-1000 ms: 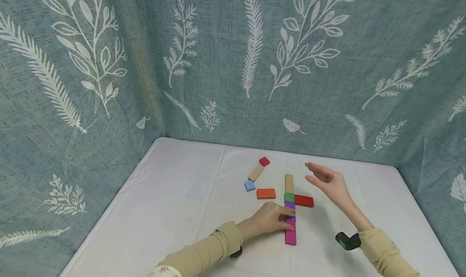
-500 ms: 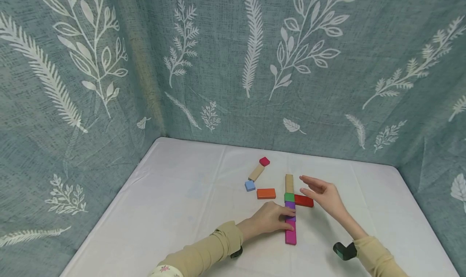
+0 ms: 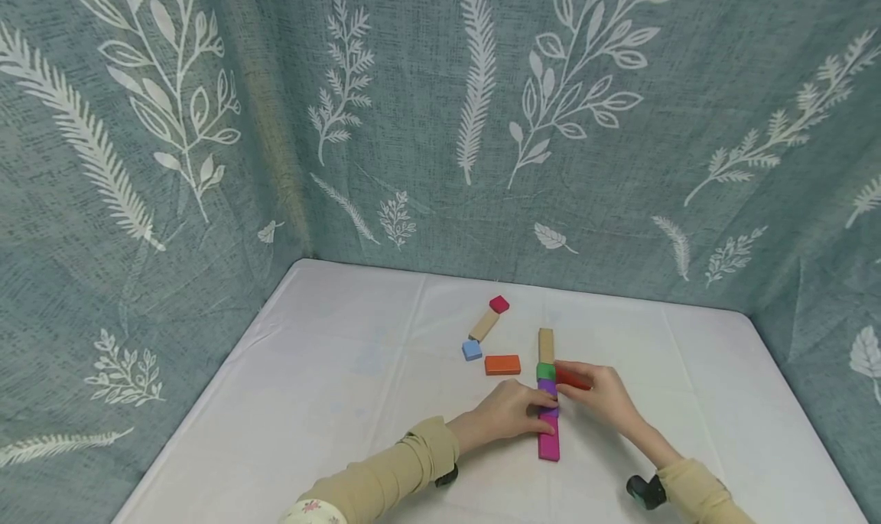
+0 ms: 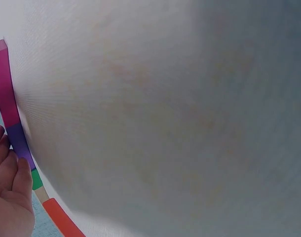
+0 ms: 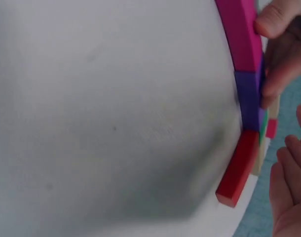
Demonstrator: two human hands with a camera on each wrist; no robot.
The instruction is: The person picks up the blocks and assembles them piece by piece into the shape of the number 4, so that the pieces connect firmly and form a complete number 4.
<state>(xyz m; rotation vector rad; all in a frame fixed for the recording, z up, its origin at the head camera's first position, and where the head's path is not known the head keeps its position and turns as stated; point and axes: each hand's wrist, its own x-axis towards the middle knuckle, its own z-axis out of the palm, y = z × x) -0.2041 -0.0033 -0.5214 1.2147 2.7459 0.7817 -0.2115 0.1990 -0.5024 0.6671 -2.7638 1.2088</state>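
My left hand [image 3: 505,414] lies beside a row of toy building blocks. Its curved fingers hold the purple block [image 5: 248,103], while the thumb touches the magenta block [image 3: 548,449] at the near end. Beyond the purple one come a green block [image 3: 546,371] and a natural wood block [image 3: 546,346]. A red block [image 5: 237,170] juts out to the right from the row. Over that red block hovers my right hand [image 3: 606,392], fingers fairly straight and thumb apart from them. In the right wrist view its fingers appear apart from the red block, which they partly cover in the head view.
Left of the row lie an orange block [image 3: 502,365], a small blue block [image 3: 472,350], another wood block [image 3: 484,326] and a small crimson block [image 3: 499,304]. A white cloth covers the table [image 3: 330,356]. A leaf-patterned curtain [image 3: 427,126] hangs behind.
My right hand has come down and to the left, from beyond the red block to over it. The left hand and the row of blocks have stayed in place.
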